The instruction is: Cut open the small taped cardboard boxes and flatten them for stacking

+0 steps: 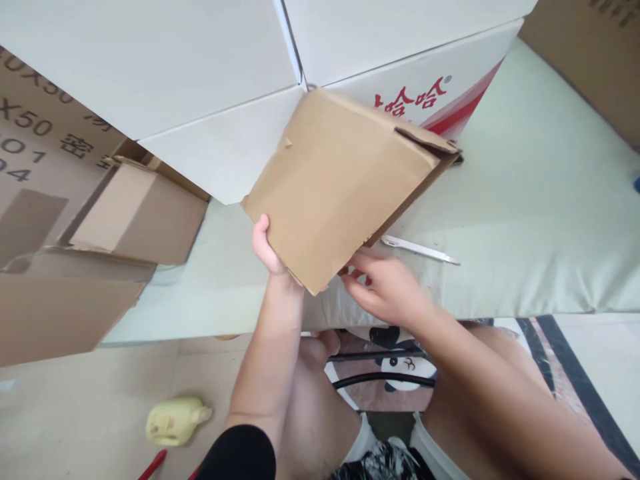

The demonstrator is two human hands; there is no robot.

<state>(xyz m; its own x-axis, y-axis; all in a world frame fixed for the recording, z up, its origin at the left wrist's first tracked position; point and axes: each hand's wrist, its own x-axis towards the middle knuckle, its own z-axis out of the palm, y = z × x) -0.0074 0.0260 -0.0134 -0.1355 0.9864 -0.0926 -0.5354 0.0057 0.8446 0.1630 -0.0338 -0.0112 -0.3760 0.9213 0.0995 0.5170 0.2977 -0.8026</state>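
Note:
A brown cardboard box [340, 180] is tilted in front of me, its far right end showing a raised flap. My left hand [273, 253] grips its near left edge, thumb on the upper face and the fingers hidden beneath. At the near right edge, my right hand [385, 283] has its fingers curled against the box's underside; whether they pinch anything there is hidden. A slim white utility knife [420, 250] lies on the pale green cloth [525, 233], just beyond my right hand.
White cartons [200, 60] with red lettering stand behind the box. Brown cardboard boxes [165, 220] are stacked on the left, and another brown carton [595, 60] stands at the back right. On the floor lies a yellow bottle [175, 421]. A panda-print mat [380, 393] shows below.

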